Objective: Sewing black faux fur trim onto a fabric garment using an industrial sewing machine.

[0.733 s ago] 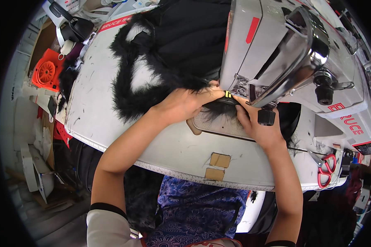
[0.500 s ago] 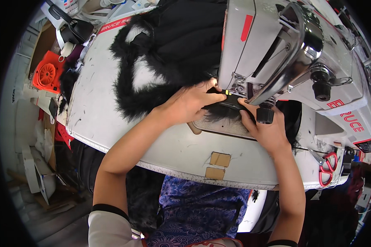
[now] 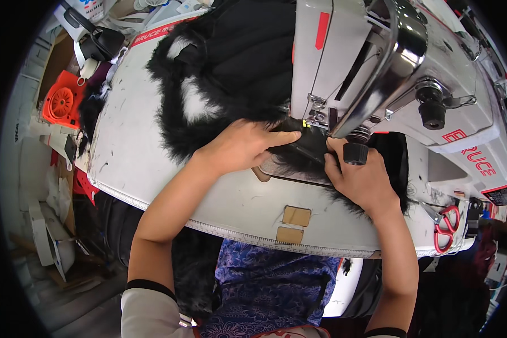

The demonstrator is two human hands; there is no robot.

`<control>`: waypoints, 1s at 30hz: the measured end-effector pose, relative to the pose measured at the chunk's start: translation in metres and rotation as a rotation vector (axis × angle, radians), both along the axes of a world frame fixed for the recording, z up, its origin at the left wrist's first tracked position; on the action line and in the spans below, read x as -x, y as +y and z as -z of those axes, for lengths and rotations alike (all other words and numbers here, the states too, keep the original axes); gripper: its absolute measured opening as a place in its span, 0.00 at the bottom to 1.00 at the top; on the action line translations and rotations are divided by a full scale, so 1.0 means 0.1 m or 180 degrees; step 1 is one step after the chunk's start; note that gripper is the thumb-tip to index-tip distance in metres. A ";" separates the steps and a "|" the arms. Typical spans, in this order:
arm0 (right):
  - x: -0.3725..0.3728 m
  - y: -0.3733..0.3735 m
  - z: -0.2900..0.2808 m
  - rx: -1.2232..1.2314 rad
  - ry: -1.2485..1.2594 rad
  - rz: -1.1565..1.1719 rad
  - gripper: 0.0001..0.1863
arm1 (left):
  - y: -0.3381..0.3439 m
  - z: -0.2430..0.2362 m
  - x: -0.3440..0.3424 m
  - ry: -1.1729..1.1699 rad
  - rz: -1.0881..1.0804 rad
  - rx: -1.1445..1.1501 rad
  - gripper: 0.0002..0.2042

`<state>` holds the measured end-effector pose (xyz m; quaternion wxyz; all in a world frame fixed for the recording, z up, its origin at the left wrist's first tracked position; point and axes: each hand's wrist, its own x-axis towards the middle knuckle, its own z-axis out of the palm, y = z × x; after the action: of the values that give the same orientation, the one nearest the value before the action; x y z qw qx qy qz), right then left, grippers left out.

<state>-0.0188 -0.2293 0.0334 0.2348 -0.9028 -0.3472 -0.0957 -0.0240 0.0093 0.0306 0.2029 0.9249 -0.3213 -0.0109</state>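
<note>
A black garment (image 3: 253,62) with fluffy fur trim (image 3: 177,132) is spread across the sewing machine table, its near edge under the needle area of the white sewing machine (image 3: 349,56). My left hand (image 3: 236,146) rests on the fur just left of the presser foot (image 3: 315,121). One finger stretches right over the black cloth; the other fingers are partly hidden. My right hand (image 3: 366,177) is right of the needle area, finger and thumb closed on the cloth's edge. A black machine knob (image 3: 355,152) covers part of it. Fur hangs below that hand.
Red-handled scissors (image 3: 448,228) lie at the table's right end. Two tan patches (image 3: 296,216) are on the near tabletop, above a measuring tape (image 3: 248,235) along the front edge. An orange round-grilled object (image 3: 62,100) stands off the left side.
My left hand has drawn back a little to the left, its finger lifting away from the presser foot. More black cloth shows between my hands. The whole view has shifted slightly.
</note>
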 end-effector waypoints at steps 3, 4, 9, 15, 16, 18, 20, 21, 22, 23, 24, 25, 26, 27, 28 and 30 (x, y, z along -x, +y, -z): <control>-0.03 -0.10 -0.04 0.0293 0.0229 -0.0279 0.11 | -0.03 0.02 0.04 -0.0272 0.0138 -0.0031 0.34; -0.04 -0.13 -0.03 0.0295 0.0233 -0.0276 0.11 | -0.06 0.03 0.07 -0.0451 0.0199 -0.0035 0.34; -0.02 -0.20 0.00 0.0293 -0.0271 -0.0508 0.12 | -0.24 -0.05 0.20 -0.1235 0.0093 -0.0509 0.19; -0.01 -0.13 0.10 -0.0050 -0.0558 -0.1007 0.21 | -0.28 0.02 0.22 -0.1289 0.0621 -0.0148 0.14; 0.01 -0.14 0.09 -0.0078 -0.0528 -0.1019 0.21 | -0.24 0.03 0.23 -0.1376 0.0624 -0.0181 0.12; 0.02 -0.19 0.10 -0.0092 -0.0532 -0.0999 0.21 | -0.20 0.06 0.26 -0.1512 0.0594 -0.0163 0.12; 0.04 -0.20 0.09 -0.0104 -0.0538 -0.0975 0.20 | -0.18 0.06 0.30 -0.1675 0.0502 -0.0216 0.10; 0.05 -0.18 0.08 -0.0059 -0.0503 -0.0942 0.20 | -0.17 0.05 0.31 -0.1675 0.0510 -0.0211 0.10; 0.06 -0.16 0.07 -0.0012 -0.0468 -0.0908 0.19 | -0.17 0.03 0.32 -0.1697 0.0465 -0.0311 0.10; 0.08 -0.14 0.07 -0.0022 -0.0469 -0.0904 0.19 | -0.18 0.00 0.32 -0.1716 0.0419 -0.0427 0.11; 0.10 -0.13 0.07 0.0056 -0.0450 -0.0839 0.18 | -0.20 -0.04 0.31 -0.1715 0.0424 -0.0433 0.11; 0.11 -0.12 0.07 0.0135 -0.0430 -0.0775 0.17 | -0.22 -0.08 0.29 -0.1573 0.0466 -0.0601 0.11; 0.12 -0.12 0.07 0.0131 -0.0437 -0.0772 0.17 | -0.24 -0.11 0.28 -0.1438 0.0506 -0.0767 0.12; 0.13 -0.12 0.08 0.0144 -0.0510 -0.0735 0.16 | -0.25 -0.11 0.24 -0.1444 0.0508 -0.0771 0.12; 0.13 -0.11 0.08 0.0157 -0.0583 -0.0699 0.15 | -0.26 -0.08 0.19 -0.1538 0.0645 -0.0619 0.12; 0.13 -0.12 0.09 0.0164 -0.0596 -0.0702 0.14 | -0.23 0.00 0.14 -0.1623 0.0786 -0.0462 0.13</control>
<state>-0.0319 -0.2414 0.0242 0.1873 -0.8521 -0.4670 -0.1442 -0.0385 -0.0138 0.0309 0.0461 0.8638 -0.4704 0.1742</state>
